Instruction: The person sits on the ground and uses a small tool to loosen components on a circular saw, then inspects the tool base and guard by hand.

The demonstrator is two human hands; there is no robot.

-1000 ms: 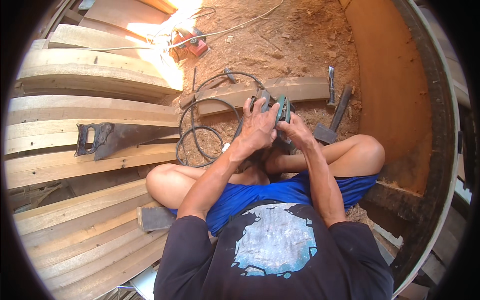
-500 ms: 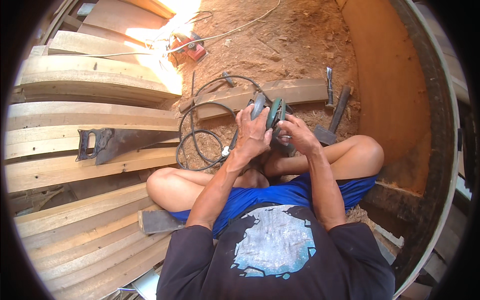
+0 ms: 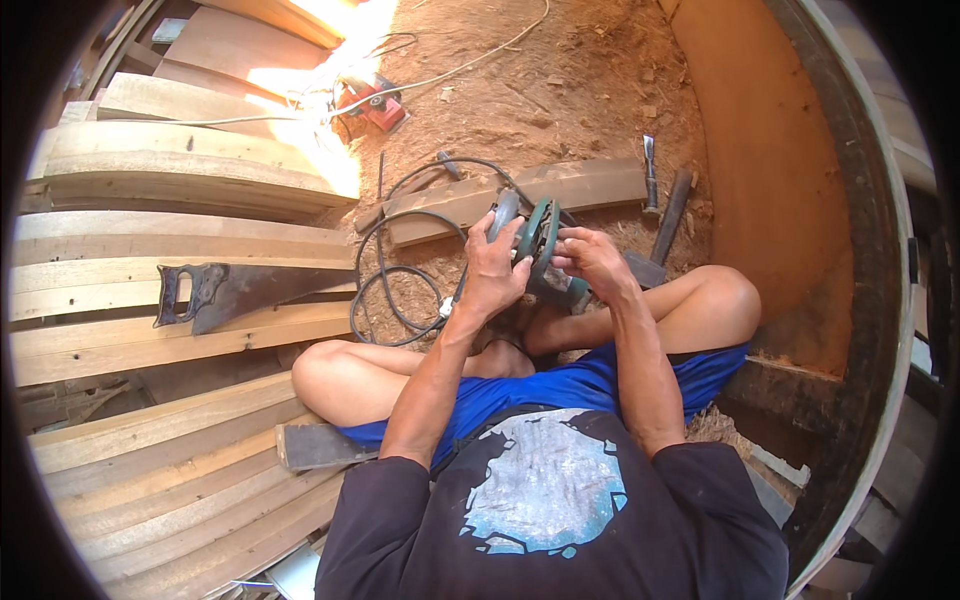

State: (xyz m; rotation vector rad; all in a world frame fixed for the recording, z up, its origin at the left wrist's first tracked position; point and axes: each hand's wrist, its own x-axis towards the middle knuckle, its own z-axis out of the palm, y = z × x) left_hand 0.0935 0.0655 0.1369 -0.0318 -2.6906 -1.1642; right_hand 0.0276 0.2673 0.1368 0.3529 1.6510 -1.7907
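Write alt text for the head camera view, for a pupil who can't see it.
A cross-legged person holds a green-and-grey power tool in the left hand, the right hand touching its round green part. A handsaw lies on wooden boards to the left, a chisel on sawdusty ground ahead to the right.

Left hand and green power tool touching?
Touching. The head view shows the left hand curled over the power tool, fingers against its grey body.

Green tool [image 3: 539, 232] (in left hand [image 3: 491, 270])
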